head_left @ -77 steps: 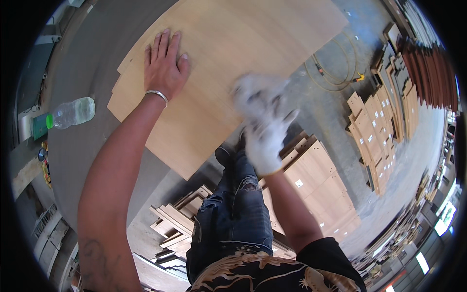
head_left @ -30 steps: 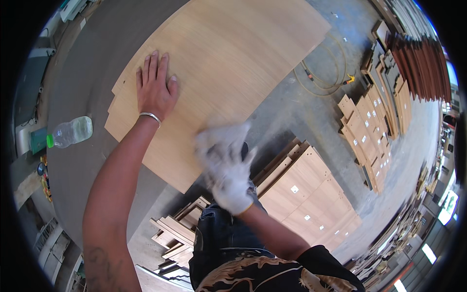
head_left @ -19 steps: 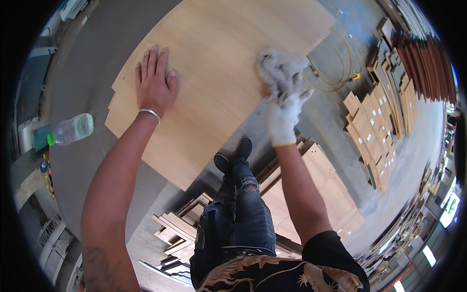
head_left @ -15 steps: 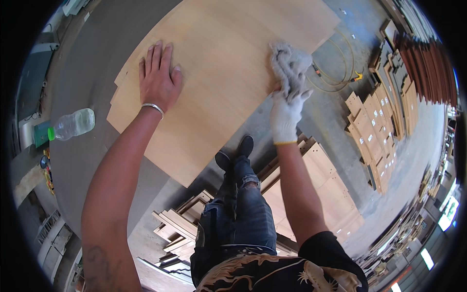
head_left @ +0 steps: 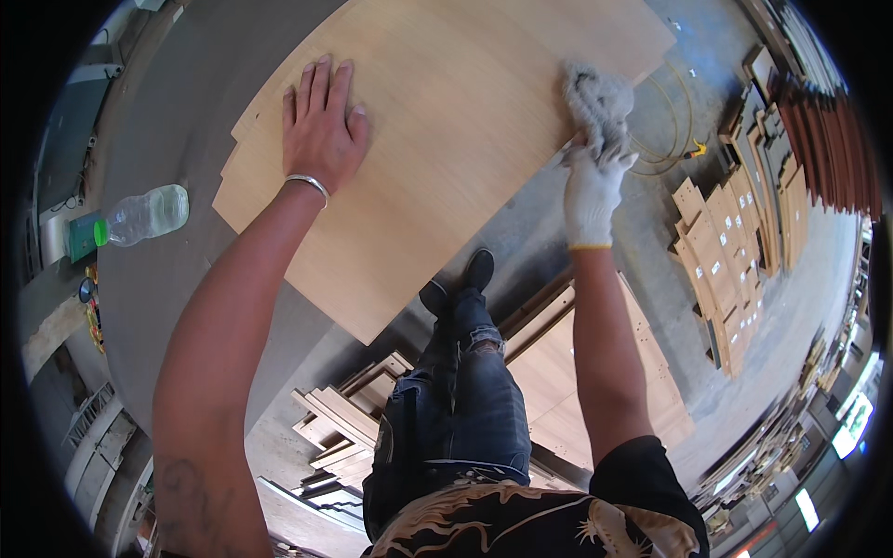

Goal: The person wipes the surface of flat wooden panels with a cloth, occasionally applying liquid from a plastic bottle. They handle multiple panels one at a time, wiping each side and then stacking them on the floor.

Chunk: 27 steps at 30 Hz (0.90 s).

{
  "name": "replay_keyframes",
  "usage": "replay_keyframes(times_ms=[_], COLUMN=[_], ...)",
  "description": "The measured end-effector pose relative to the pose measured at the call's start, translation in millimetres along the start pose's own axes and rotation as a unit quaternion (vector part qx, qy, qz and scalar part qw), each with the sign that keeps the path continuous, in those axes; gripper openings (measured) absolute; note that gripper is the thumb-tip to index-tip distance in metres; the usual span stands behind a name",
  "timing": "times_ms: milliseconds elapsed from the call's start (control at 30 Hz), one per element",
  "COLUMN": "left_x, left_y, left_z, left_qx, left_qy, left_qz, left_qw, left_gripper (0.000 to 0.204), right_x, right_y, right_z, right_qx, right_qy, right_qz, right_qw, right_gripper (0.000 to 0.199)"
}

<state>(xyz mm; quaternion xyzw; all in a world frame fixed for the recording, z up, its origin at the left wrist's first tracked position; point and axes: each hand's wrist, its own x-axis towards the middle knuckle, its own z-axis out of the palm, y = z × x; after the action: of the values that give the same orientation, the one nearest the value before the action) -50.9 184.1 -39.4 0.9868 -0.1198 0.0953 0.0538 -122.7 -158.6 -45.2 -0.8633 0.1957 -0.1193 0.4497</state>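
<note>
- Both hands are on the light wooden panel (head_left: 446, 130): the bare left hand (head_left: 321, 130) lies flat on it with the fingers spread and the palm down, a thin silver bracelet (head_left: 307, 182) at its wrist.
- On the other side, the right hand (head_left: 592, 186), in a white work glove, is closed around a crumpled grey-white rag (head_left: 595, 98) and presses it onto the panel close to its right edge.
- That panel is the top sheet of a small stack of like sheets, whose edges stick out in steps at the left; the stack rests on a grey surface (head_left: 177, 279) and overhangs it toward the person.
- A clear plastic bottle (head_left: 141, 214) with a green cap lies on its side on the same surface, left of the stack and well apart from the left hand.
- Below the panel's near corner the person's legs in dark jeans and one black shoe (head_left: 479, 270) show on the concrete floor (head_left: 651, 242).
- More cut wooden boards (head_left: 721, 251) lie in rows on the floor to the right, with dark reddish boards (head_left: 823, 130) stacked beyond them.
- A coil of yellowish hose (head_left: 665, 139) lies on the floor just beside the panel's right edge.
- Further offcuts (head_left: 344, 418) are piled by the person's left leg.
</note>
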Motion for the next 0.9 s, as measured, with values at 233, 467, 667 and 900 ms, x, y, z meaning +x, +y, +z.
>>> replay_keyframes(times_ms=[233,467,667,900], left_x=[-2.6,-8.4,-0.8,10.4], left_y=[-1.1,-6.3,-3.9,13.5], left_z=[0.3,2.3,2.6,-8.5], left_qx=[-0.004,-0.005,0.005,-0.027], left_qy=[0.004,0.007,0.015,0.005], left_qz=[-0.005,-0.008,-0.009,-0.018], left_qw=[1.000,1.000,1.000,0.999], left_gripper=[0.064,0.064,0.063,0.068], right_x=[-250.1,-228.3,-218.5,-168.5], right_y=[-89.1,-85.4,-71.9,-27.4], right_z=[9.2,3.0,16.7,26.4], right_qx=[-0.143,-0.180,-0.109,0.120], right_qy=[-0.350,-0.363,-0.213,-0.206], right_qz=[-0.186,-0.189,-0.186,0.046], right_qw=[0.907,0.894,0.953,0.970], right_gripper=[0.055,0.054,0.048,0.041])
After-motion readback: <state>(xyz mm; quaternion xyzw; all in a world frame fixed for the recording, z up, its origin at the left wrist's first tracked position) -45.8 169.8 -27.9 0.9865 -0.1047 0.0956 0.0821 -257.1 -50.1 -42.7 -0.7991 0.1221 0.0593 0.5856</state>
